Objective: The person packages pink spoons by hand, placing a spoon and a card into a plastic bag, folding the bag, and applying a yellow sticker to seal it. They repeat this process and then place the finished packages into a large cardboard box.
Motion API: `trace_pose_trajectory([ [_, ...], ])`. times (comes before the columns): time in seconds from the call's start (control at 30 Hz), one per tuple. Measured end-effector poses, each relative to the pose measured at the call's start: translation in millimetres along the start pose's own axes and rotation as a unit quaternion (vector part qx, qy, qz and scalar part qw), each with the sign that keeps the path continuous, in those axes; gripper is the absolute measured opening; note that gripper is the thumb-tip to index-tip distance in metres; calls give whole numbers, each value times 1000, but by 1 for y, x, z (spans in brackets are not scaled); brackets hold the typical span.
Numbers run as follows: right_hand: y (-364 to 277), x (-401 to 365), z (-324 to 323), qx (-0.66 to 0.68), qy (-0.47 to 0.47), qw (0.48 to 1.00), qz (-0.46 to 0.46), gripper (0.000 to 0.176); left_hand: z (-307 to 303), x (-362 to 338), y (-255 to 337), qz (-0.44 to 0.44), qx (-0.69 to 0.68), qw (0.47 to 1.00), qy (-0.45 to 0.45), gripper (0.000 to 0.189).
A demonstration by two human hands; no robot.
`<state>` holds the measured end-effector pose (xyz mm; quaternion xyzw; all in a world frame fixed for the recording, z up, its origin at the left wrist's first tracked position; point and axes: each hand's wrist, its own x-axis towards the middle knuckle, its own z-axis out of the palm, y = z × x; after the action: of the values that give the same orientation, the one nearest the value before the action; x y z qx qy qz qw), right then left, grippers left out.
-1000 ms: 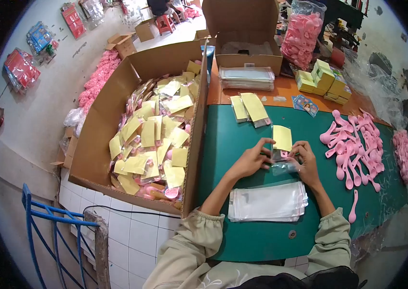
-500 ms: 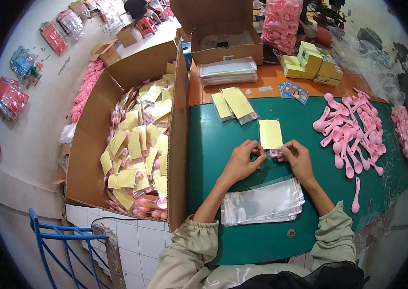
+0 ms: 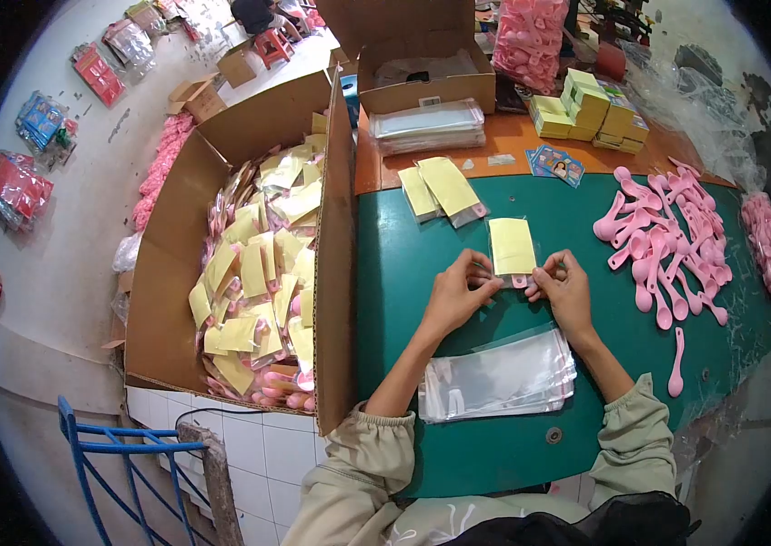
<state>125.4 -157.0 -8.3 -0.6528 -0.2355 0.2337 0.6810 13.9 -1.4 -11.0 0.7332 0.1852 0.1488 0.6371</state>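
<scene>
Left hand (image 3: 456, 296): fingers pinch the lower left edge of the yellow-card packet (image 3: 512, 247) — centre of frame.
Right hand (image 3: 565, 289): fingers grip its lower right edge.
Packet: lies on green tabletop (image 3: 422, 273), above clear bags (image 3: 499, 375).

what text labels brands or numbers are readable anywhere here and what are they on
No text can be read anywhere.
Yellow-backed clear packet, pinched by the left hand and right hand: plain, no print showing.
Brown cardboard box, small white sticker: too small to read.
Printed blue cards: blurred.
Stacked yellow-green boxes: too small.
</scene>
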Motion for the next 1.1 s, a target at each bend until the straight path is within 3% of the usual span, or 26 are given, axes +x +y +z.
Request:
trace_pose_trajectory([
  [0.23, -3, -2, 3, -16, -9, 1000, 5, 12, 1, -1, -1, 8, -9, 1000, -10, 22],
  [0.43, 2, -2, 0, -62, -33, 997, -16, 25, -2, -2, 4, 0, 2, 1000, -23, 41],
  [0.53, -13, 13, -10, -316, 58, 920, -226, 23, -1, -6, 23, 79, -50, 996, 14, 44],
  [0.63, -25, 60, -57, -430, 111, 839, -315, 25, -4, 1, 22, 175, -45, 978, 105, 47],
  [0.67, -24, 72, -75, -484, 132, 798, -335, 26, -6, 0, 18, 207, 79, 960, 170, 47],
  [0.73, -21, 78, -102, -587, 155, 750, -263, 32, -11, 0, 15, 264, 322, 862, 289, 47],
  [0.77, -20, 82, -113, -634, 165, 721, -226, 35, -9, -6, 18, 285, 335, 854, 277, 39],
  [0.83, -22, 91, -137, -624, 60, 770, -121, 38, -6, -19, 34, 201, 277, 939, 20, 35],
  [0.87, -22, 93, -146, -615, 7, 786, -66, 39, -3, -25, 40, 152, 237, 953, -112, 33],
  [0.97, -40, 80, -162, -553, -77, 820, -124, 41, 18, -42, 50, 159, 350, 902, -196, 28],
  [1.03, -44, 76, -173, -511, -110, 841, -140, 43, 22, -36, 38, 139, 257, 926, -239, 25],
  [1.1, -37, 81, -181, -579, -75, 806, -98, 40, 22, -33, 36, 98, 176, 943, -266, 21],
])
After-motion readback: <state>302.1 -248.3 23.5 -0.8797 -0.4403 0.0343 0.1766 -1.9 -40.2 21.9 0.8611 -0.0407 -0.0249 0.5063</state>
